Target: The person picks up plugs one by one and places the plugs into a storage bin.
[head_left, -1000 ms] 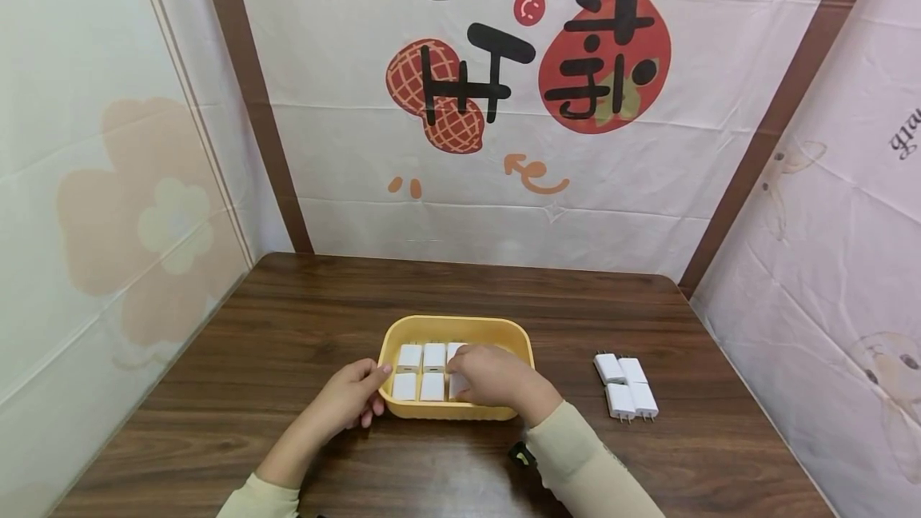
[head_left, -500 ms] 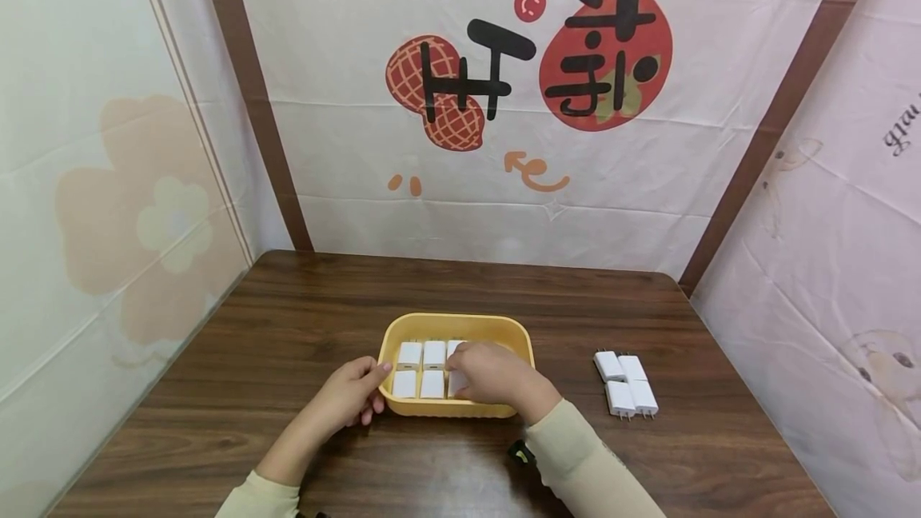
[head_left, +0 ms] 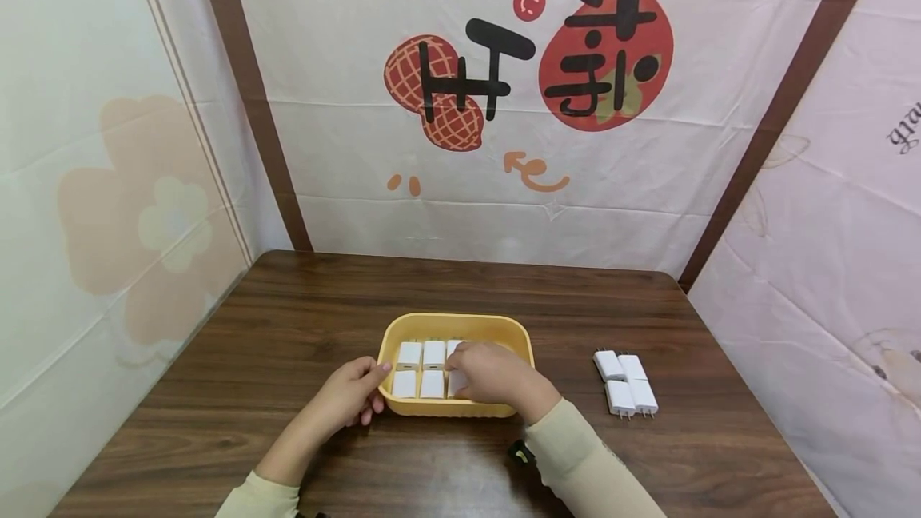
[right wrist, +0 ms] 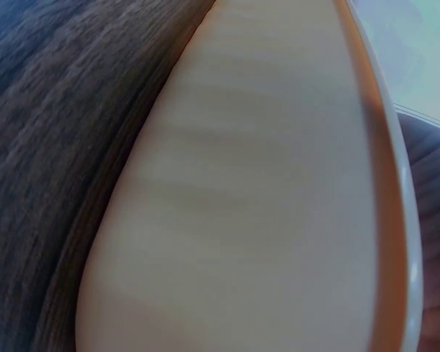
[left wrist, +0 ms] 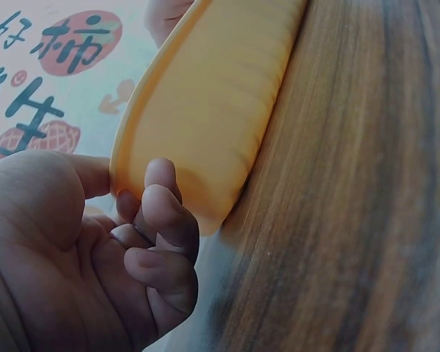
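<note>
A yellow plastic bin (head_left: 507, 329) stands on the table, with white plug chargers (head_left: 432, 384) lying in two rows in its left part. My left hand (head_left: 347, 394) grips the bin's left end, thumb at the rim; the left wrist view shows its fingers curled against the outer wall (left wrist: 213, 95). Reaching over the front rim, my right hand (head_left: 496, 378) pinches a white plug charger (head_left: 456, 384) at the right end of the front row. The hand hides part of that charger and of the one behind it. Mostly the bin's outside (right wrist: 242, 183) fills the right wrist view.
Several more white plug chargers (head_left: 626, 384) lie grouped to the right of the bin, metal prongs pointing outward. The dark wooden table (head_left: 288, 302) is bounded by printed cloth (head_left: 345, 214) at the back and both sides.
Both hands, the bin and the chargers stay in place. Only the head view has shifted very slightly.
</note>
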Motion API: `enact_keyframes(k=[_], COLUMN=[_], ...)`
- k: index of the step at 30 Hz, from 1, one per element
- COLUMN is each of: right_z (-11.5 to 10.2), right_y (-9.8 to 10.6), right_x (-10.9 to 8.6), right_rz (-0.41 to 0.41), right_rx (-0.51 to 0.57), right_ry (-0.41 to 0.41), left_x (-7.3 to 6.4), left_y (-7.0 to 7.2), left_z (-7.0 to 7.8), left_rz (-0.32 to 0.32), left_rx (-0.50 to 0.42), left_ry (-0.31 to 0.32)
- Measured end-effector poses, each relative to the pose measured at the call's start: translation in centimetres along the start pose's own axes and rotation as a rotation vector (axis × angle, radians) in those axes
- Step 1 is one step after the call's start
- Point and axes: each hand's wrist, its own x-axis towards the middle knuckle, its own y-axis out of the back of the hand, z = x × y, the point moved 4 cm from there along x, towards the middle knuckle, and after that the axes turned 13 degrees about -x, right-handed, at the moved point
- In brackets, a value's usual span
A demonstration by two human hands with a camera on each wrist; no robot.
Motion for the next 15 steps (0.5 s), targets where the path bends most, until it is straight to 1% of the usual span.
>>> enact_keyframes(k=[15], right_z=[-0.55], right_y=[-0.27], right_x=[0.31], right_rz=[-0.001], right_rx=[0.012], right_ry=[0.006], left_x=[0.08], left_y=[0.54], left_z=[-0.30], left_rz=[-0.022], left_rx=[-0.003], left_ry=[-0.017])
